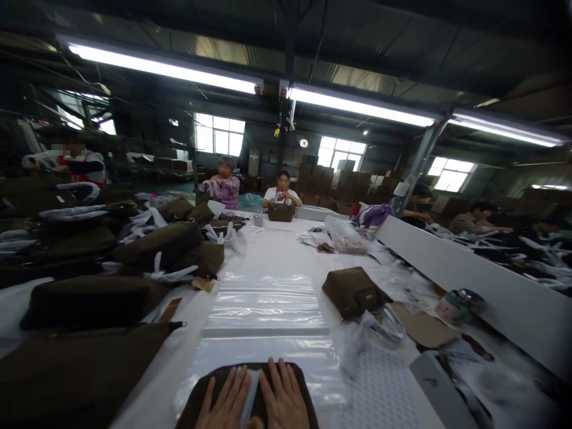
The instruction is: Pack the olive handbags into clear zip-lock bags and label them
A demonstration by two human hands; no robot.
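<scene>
My left hand [226, 396] and my right hand [281, 393] lie flat, fingers spread, on top of a dark brown handbag [199, 402] at the near edge of the view. A white strip [251, 390], perhaps paper or plastic, runs between them on the bag. The bag rests on the near end of a clear plastic bag [263, 310], which is spread flat on the white table. Most of the handbag's front is out of the picture.
Several brown handbags [156, 247] with white-wrapped handles fill the table's left side. Another handbag [353, 292] and loose plastic lie to my right, beyond a white partition [482, 286]. Co-workers [279, 196] sit at the far end. Cardboard boxes [322, 179] stand behind them.
</scene>
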